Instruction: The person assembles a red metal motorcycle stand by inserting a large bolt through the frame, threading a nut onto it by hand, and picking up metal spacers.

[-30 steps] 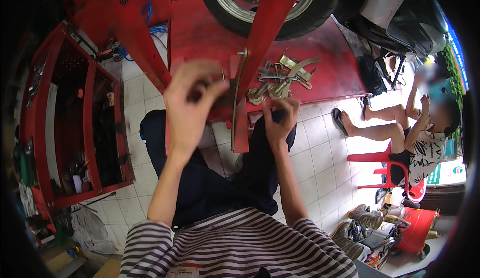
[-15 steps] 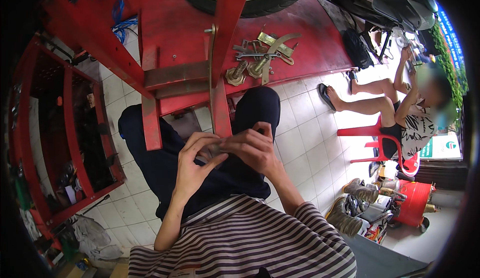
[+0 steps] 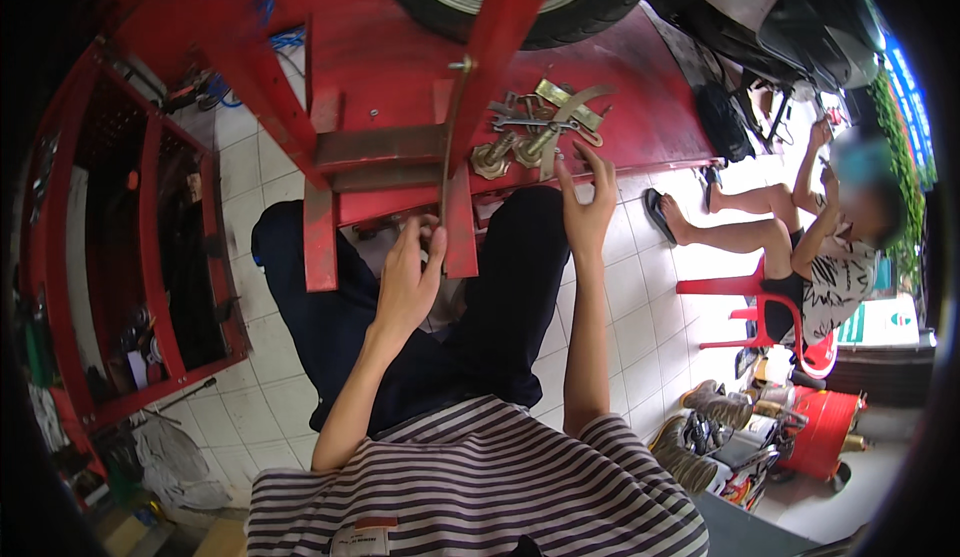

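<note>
My left hand (image 3: 408,275) is in front of the red stand's leg (image 3: 460,232), its fingers curled together and the thumb close to them. Whatever they hold, if anything, is hidden. My right hand (image 3: 588,202) is raised over the edge of the red platform (image 3: 400,57), fingers spread and nothing in them. Just beyond its fingertips lies a pile of metal parts: a curved metal strip (image 3: 570,117), an open-ended wrench (image 3: 522,125), and two threaded pieces with flanged ends, one being a flanged bolt (image 3: 493,157). A small nut (image 3: 374,113) lies apart on the platform.
A wheel with a black tyre (image 3: 600,19) stands on the platform. Red shelving (image 3: 150,257) is at the left. Another person sits on a red plastic chair (image 3: 770,302) at the right. Boots (image 3: 685,447) and a red drum (image 3: 825,432) stand at lower right.
My hands, together over my lap before, have parted. The right has moved forward and right toward the metal parts and opened; the left has shifted slightly forward beside the stand's leg. The view has shifted slightly.
</note>
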The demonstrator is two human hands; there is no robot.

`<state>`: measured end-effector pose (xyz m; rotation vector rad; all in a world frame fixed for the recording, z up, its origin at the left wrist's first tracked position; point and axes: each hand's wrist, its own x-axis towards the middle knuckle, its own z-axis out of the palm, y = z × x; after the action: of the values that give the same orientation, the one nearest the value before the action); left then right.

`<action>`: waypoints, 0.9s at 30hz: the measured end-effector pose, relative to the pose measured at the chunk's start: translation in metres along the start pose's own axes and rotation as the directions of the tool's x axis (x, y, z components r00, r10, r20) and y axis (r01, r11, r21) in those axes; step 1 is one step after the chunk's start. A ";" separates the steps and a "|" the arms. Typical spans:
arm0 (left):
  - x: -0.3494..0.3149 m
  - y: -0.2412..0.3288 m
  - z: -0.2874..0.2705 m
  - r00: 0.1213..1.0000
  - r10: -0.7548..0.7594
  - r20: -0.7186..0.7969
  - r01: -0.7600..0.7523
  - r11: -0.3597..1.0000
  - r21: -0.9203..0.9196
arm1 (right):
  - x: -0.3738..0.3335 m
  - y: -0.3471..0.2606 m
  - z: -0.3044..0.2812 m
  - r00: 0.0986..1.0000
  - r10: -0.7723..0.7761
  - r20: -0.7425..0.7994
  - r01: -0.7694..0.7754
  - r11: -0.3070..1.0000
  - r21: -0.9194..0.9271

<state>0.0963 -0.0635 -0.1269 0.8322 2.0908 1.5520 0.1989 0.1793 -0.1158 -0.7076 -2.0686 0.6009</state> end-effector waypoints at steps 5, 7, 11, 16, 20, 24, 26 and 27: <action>0.020 0.019 -0.011 0.987 0.158 -0.013 -0.140 0.907 0.396 | -0.035 -0.005 -0.001 0.979 0.175 -0.104 -0.145 0.959 0.243; 0.035 0.025 -0.010 0.964 0.252 -0.088 -0.210 0.919 0.333 | -0.043 -0.009 -0.003 0.963 0.236 -0.133 -0.172 0.912 0.372; 0.049 0.029 -0.014 0.977 0.215 -0.004 -0.204 0.931 0.302 | -0.057 -0.018 -0.012 0.958 0.263 -0.115 -0.198 0.896 0.397; 0.043 0.033 -0.020 0.985 0.172 -0.018 -0.157 0.931 0.329 | -0.074 -0.018 -0.015 0.964 0.256 -0.068 -0.222 0.922 0.316; 0.041 0.035 -0.017 0.988 0.153 -0.013 -0.142 0.937 0.318 | -0.049 -0.052 -0.006 0.967 0.252 0.038 -0.245 0.882 0.403; 0.040 0.029 -0.012 0.975 0.221 0.008 -0.210 0.913 0.350 | 0.025 -0.110 0.015 0.989 0.115 0.097 -0.150 0.800 0.581; 0.042 0.032 -0.011 0.977 0.213 0.024 -0.208 0.913 0.350 | 0.059 -0.132 0.020 0.976 0.067 0.208 -0.171 0.827 0.535; 0.043 0.033 -0.011 0.979 0.201 0.024 -0.196 0.912 0.359 | 0.073 -0.140 0.025 0.973 -0.018 0.231 -0.093 0.882 0.462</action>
<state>0.0651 -0.0356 -0.0906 1.1981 2.4055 1.2820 0.1062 0.1231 0.0011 -0.4053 -1.9975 1.2078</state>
